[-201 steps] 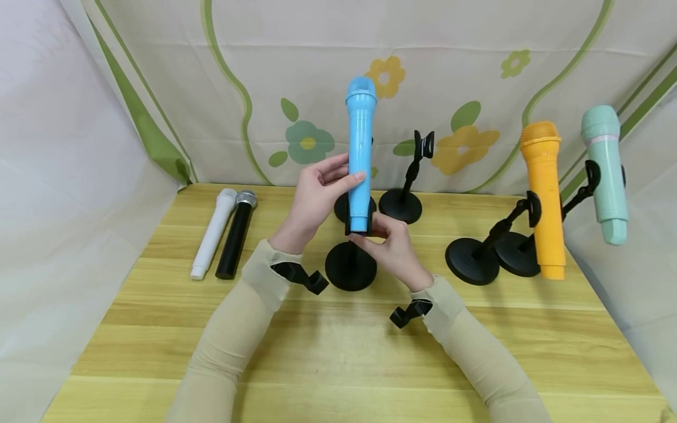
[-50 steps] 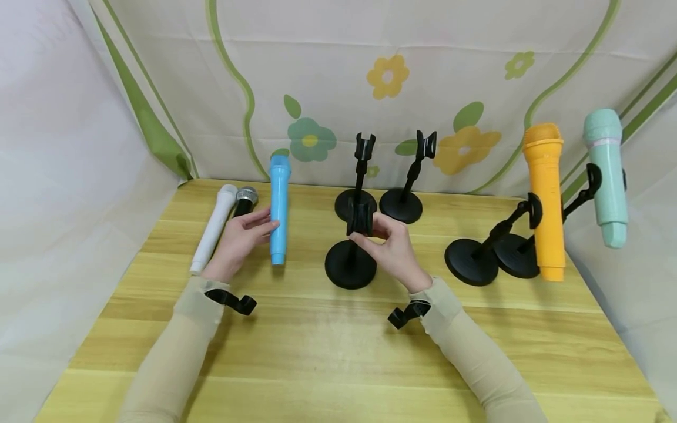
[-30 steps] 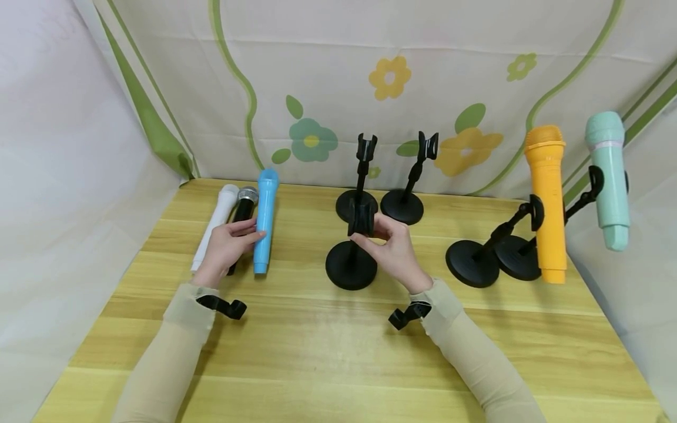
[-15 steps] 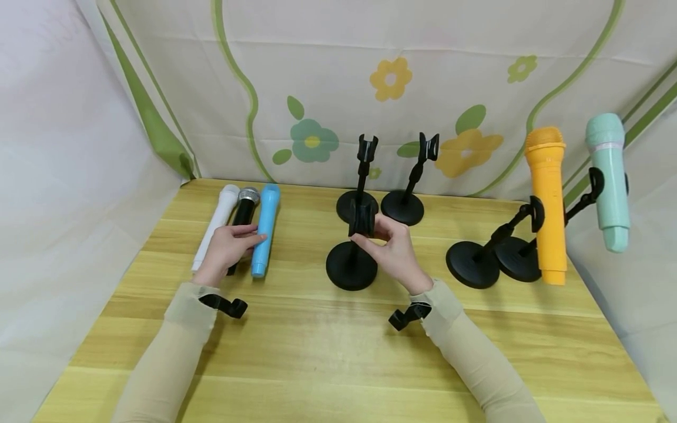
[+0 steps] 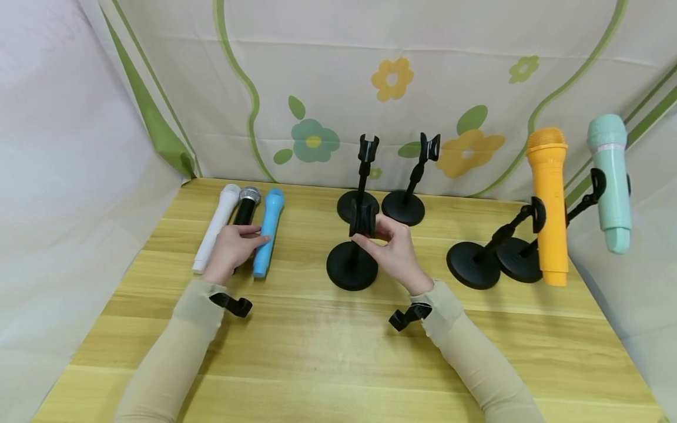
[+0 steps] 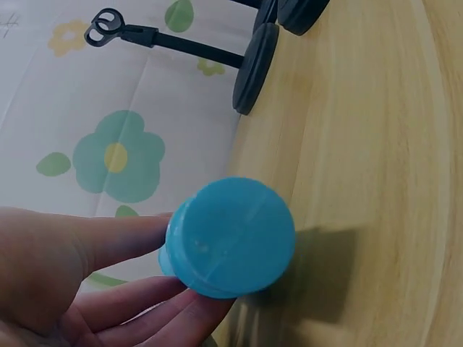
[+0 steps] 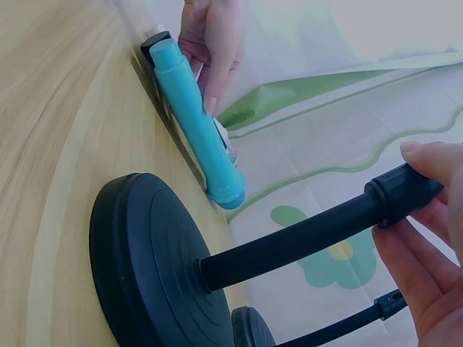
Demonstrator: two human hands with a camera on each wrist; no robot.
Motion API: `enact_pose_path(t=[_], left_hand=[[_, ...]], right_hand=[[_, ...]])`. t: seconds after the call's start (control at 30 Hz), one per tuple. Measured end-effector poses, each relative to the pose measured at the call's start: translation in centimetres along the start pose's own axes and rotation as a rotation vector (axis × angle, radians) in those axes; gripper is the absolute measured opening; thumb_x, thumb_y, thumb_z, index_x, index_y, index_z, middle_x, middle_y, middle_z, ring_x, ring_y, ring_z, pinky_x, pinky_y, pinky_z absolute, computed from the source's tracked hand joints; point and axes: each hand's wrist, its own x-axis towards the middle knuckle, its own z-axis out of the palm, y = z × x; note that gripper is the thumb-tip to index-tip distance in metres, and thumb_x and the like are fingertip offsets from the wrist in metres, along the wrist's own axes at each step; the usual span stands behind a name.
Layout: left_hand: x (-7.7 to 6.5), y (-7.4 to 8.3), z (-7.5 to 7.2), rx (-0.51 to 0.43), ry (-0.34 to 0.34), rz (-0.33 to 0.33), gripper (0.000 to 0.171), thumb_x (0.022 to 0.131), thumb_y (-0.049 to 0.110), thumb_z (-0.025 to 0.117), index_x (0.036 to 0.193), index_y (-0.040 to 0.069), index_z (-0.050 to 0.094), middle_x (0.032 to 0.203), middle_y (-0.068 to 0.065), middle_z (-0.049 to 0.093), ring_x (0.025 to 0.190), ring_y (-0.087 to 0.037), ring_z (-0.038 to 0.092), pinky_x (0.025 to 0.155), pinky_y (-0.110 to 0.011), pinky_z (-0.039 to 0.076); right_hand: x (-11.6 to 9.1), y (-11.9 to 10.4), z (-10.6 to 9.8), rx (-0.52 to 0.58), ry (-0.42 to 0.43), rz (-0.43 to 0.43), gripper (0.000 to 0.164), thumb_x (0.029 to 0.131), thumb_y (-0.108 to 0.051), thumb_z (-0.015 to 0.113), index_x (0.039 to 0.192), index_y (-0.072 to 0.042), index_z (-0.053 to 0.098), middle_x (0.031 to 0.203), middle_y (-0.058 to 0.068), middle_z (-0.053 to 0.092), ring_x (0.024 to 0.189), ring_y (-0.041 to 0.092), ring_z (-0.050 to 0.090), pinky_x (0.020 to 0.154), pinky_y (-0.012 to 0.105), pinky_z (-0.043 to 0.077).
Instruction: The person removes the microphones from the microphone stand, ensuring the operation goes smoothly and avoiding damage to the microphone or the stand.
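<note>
My left hand [image 5: 230, 248] holds a light blue microphone [image 5: 270, 226] by its handle, thumb on one side and fingers on the other. It lies low at the table's left, next to a black microphone [image 5: 245, 210] with a silver head, partly hidden by my hand. A white microphone [image 5: 216, 229] lies farther left. In the left wrist view, the butt end of the blue microphone [image 6: 235, 238] faces the camera. At the middle, my right hand [image 5: 394, 249] pinches the clip at the top of a black microphone stand [image 5: 351, 267]; that clip holds no microphone.
Behind stand two more black stands [image 5: 358, 202] [image 5: 404, 207] with bare clips. At the right, one stand [image 5: 473, 264] carries an orange microphone [image 5: 550, 205] and another [image 5: 518, 258] a mint green microphone [image 5: 610, 182], both jutting high. A flowered curtain [image 5: 328, 70] hangs behind the wooden table [image 5: 338, 358].
The blue microphone has left the front stand's clip; my left hand carried it left and lowered it beside the black one. My right hand has stayed at the clip.
</note>
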Motion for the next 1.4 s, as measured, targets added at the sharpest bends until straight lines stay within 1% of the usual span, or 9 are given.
enact_pose_path(t=[0.13,0.27,0.4,0.53,0.67,0.87,1.13,1.27,1.4], left_hand=[[-0.1,-0.1,0.3,0.043,0.015,0.036,0.052,0.097,0.027,0.072,0.138,-0.003,0.06,0.127,-0.022,0.066,0.117,-0.036,0.061,0.096,-0.045,0.051],[-0.2,0.0,0.5,0.095,0.02,0.058,0.051,0.096,0.023,0.073,0.137,-0.005,0.06,0.129,-0.023,0.065,0.116,-0.038,0.063,0.095,-0.048,0.053],[-0.2,0.1,0.7,0.144,0.02,0.057,0.051,0.097,0.023,0.073,0.138,-0.004,0.06,0.128,-0.022,0.065,0.114,-0.037,0.064,0.093,-0.048,0.054],[-0.2,0.1,0.7,0.161,0.017,0.058,0.051,0.097,0.024,0.073,0.138,-0.004,0.06,0.128,-0.022,0.066,0.113,-0.037,0.065,0.093,-0.048,0.054],[-0.2,0.1,0.7,0.162,0.032,0.072,0.05,0.096,0.022,0.073,0.136,-0.005,0.061,0.125,-0.023,0.066,0.111,-0.037,0.066,0.091,-0.048,0.055],[-0.5,0.2,0.5,0.168,0.075,0.106,0.047,0.096,0.02,0.074,0.133,-0.006,0.063,0.121,-0.024,0.068,0.108,-0.038,0.067,0.089,-0.049,0.056],[-0.7,0.3,0.2,0.161,0.082,0.116,0.055,0.09,0.023,0.079,0.134,-0.006,0.062,0.12,-0.023,0.069,0.107,-0.038,0.068,0.09,-0.05,0.055],[-0.8,0.5,-0.2,0.137,0.118,0.159,0.055,0.091,0.023,0.079,0.134,-0.005,0.062,0.119,-0.022,0.07,0.107,-0.038,0.067,0.091,-0.052,0.053],[-0.9,1.2,-0.7,0.064,0.177,0.218,0.051,0.091,0.022,0.079,0.133,-0.003,0.064,0.119,-0.02,0.07,0.108,-0.035,0.067,0.09,-0.049,0.054]], right_hand=[[0.0,0.0,0.0,0.003,0.0,-0.001,0.016,0.087,0.007,0.077,0.101,0.001,0.072,0.095,0.01,0.072,0.086,0.022,0.071,0.083,0.039,0.06],[0.0,0.0,0.0,0.003,-0.001,-0.004,0.015,0.087,0.007,0.077,0.101,0.001,0.072,0.094,0.009,0.072,0.085,0.022,0.071,0.083,0.041,0.06],[0.0,-0.1,0.0,-0.001,-0.002,-0.017,0.015,0.087,0.007,0.077,0.1,0.002,0.071,0.093,0.01,0.072,0.085,0.021,0.071,0.083,0.046,0.06],[0.0,-0.2,0.0,-0.004,-0.005,-0.017,0.016,0.087,0.008,0.077,0.101,0.002,0.071,0.093,0.01,0.072,0.085,0.021,0.071,0.082,0.049,0.059],[0.0,-0.3,0.0,-0.004,-0.006,-0.014,0.016,0.087,0.008,0.077,0.101,0.002,0.071,0.094,0.01,0.072,0.085,0.021,0.071,0.083,0.05,0.059],[0.0,-0.3,-0.1,-0.006,0.0,-0.02,0.015,0.087,0.007,0.077,0.101,0.002,0.071,0.093,0.011,0.072,0.085,0.021,0.071,0.082,0.051,0.059],[0.0,-0.3,0.0,-0.014,0.0,-0.032,0.015,0.087,0.007,0.077,0.1,0.002,0.071,0.094,0.011,0.072,0.085,0.02,0.071,0.081,0.05,0.06],[0.0,-0.3,0.0,-0.014,0.0,-0.027,0.015,0.087,0.007,0.077,0.1,0.002,0.071,0.093,0.011,0.072,0.085,0.02,0.071,0.081,0.05,0.06],[0.0,-0.2,0.0,-0.013,-0.003,-0.016,0.016,0.087,0.007,0.077,0.101,0.002,0.071,0.094,0.01,0.072,0.086,0.02,0.071,0.082,0.047,0.06]])
